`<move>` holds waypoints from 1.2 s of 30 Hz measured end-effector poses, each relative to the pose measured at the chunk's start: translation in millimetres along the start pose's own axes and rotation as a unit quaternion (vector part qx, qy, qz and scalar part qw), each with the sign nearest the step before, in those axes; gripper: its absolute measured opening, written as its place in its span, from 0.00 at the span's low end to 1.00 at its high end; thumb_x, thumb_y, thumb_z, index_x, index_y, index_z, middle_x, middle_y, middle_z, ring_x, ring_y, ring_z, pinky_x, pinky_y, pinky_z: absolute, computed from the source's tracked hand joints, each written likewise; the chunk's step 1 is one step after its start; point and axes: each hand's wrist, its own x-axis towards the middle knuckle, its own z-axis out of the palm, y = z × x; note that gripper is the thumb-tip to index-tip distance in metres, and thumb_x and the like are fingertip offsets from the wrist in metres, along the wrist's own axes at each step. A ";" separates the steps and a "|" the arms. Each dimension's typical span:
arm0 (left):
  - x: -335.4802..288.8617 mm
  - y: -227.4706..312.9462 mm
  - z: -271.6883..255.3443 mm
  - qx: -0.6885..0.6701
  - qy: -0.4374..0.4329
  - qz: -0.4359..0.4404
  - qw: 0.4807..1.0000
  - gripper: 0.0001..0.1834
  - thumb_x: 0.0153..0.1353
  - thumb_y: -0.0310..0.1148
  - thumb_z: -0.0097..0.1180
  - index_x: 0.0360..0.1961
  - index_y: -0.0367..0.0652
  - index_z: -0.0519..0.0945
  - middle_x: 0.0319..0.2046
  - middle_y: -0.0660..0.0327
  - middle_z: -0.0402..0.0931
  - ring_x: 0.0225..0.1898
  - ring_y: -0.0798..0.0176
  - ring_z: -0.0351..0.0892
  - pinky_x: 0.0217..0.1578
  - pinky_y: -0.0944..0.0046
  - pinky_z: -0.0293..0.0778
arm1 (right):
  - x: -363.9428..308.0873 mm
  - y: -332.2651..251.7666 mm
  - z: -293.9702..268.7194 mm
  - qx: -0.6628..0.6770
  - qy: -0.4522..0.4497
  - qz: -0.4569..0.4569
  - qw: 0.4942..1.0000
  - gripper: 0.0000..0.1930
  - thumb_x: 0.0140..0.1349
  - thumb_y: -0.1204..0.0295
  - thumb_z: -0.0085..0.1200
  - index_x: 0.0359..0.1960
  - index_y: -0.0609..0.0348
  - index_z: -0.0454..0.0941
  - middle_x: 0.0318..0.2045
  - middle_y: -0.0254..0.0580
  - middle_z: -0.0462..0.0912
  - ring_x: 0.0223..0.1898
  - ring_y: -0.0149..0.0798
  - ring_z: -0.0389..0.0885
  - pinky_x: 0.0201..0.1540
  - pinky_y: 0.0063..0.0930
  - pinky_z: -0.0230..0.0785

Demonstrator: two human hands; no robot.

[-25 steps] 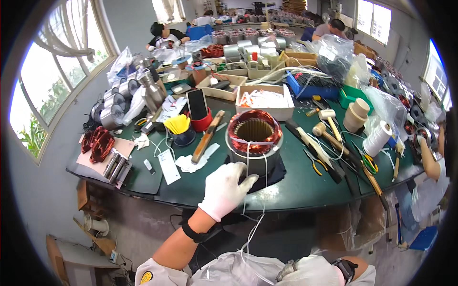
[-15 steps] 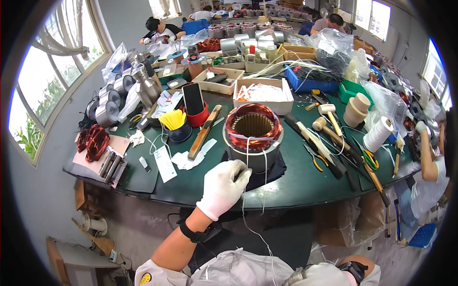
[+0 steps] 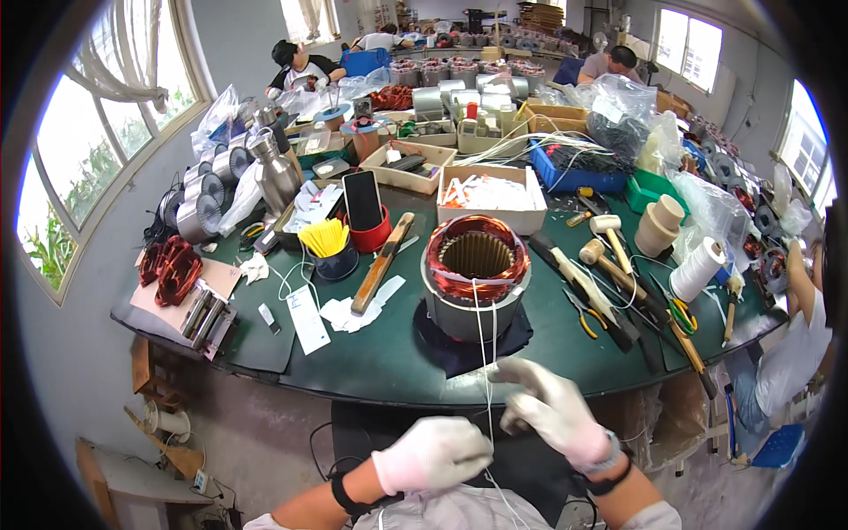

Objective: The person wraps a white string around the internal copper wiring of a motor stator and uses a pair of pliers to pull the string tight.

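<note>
A white rectangular paper tag lies flat on the dark green surface, just left of crumpled white paper scraps, and clear plastic bags bulge at the far side of the surface. A white cardboard box behind the motor stator holds small white and red pieces; a tan tray to its left holds dark parts, and a blue bin to its right holds dark wires. A dark blue cup is full of yellow strips, and beside it a red cup props up a black phone. The motor stator, a grey steel ring with copper windings at its top, stands upright on a dark cloth near the front edge. A white string runs from its top down toward the person. The left hand, in a white glove, is clenched around the string below the surface edge. The right hand, also gloved, hangs at the front edge with fingers spread, the string passing by its fingertips; whether its grip pinches the string I cannot tell. A spool of white cord and wooden mallets lie to the right.
</note>
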 end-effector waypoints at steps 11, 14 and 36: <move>64.0 -12.4 -24.3 -0.461 0.244 -0.249 0.816 0.12 0.75 0.29 0.52 0.53 0.33 0.78 0.37 0.61 0.79 0.36 0.71 0.77 0.37 0.70 0.75 | -17.4 114.3 36.0 -0.595 -0.087 -0.145 0.786 0.10 0.67 0.72 0.54 0.49 0.53 0.78 0.28 0.40 0.81 0.26 0.45 0.86 0.25 0.40 0.79; 43.5 -7.7 -14.8 -0.333 0.237 -0.255 0.876 0.09 0.71 0.28 0.55 0.46 0.33 0.82 0.28 0.65 0.78 0.28 0.72 0.75 0.31 0.69 0.74 | -13.3 91.4 18.2 -0.497 0.029 -0.233 0.836 0.17 0.70 0.66 0.57 0.58 0.53 0.77 0.37 0.43 0.85 0.28 0.43 0.87 0.30 0.37 0.81; -0.7 -5.4 -2.9 -0.277 0.129 -0.311 0.900 0.09 0.70 0.27 0.59 0.47 0.34 0.82 0.31 0.62 0.82 0.32 0.73 0.79 0.35 0.70 0.76 | 1.5 24.5 10.1 -0.120 0.065 -0.122 0.983 0.24 0.68 0.68 0.63 0.63 0.65 0.76 0.44 0.48 0.87 0.33 0.36 0.87 0.37 0.29 0.79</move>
